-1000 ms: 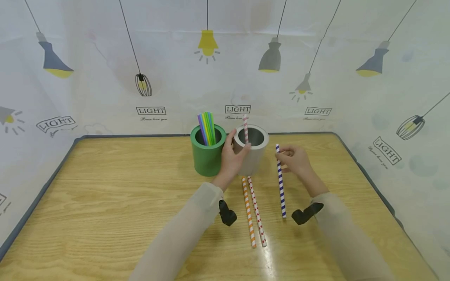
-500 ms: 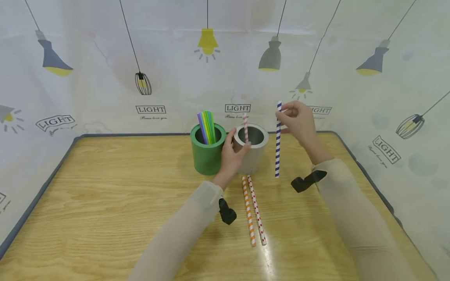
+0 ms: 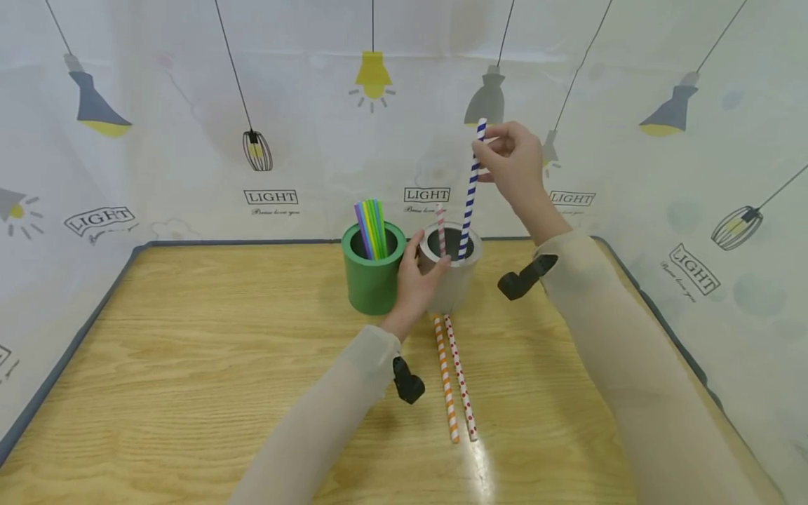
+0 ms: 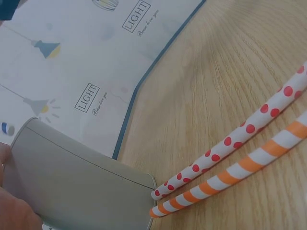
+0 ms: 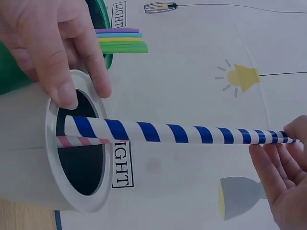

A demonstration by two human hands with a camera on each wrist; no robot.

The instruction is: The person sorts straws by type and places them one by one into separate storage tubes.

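Note:
My right hand [image 3: 514, 158] pinches a blue-and-white striped paper straw [image 3: 470, 200] near its top. The straw leans slightly, and its lower end is over the mouth of a grey cup [image 3: 456, 284]; in the right wrist view that end [image 5: 74, 126] shows against the dark opening. Around the cup's left side my left hand [image 3: 416, 287] holds on, thumb in front near the rim. A pink-and-white striped straw [image 3: 440, 228] stands inside the cup. An orange-striped straw [image 4: 230, 175] and a red-dotted straw [image 4: 240, 133] lie on the table before the cup.
Left of the grey cup stands a green cup [image 3: 374, 289] with several plain coloured straws [image 3: 371, 228] in it. The wooden table [image 3: 221, 365] ends at a patterned backdrop [image 3: 189, 140] with lamp drawings, close behind the cups.
My right hand has lifted the blue-striped straw from beside the cup, then carried it up and left over the grey cup's mouth. The left hand has stayed on the cup.

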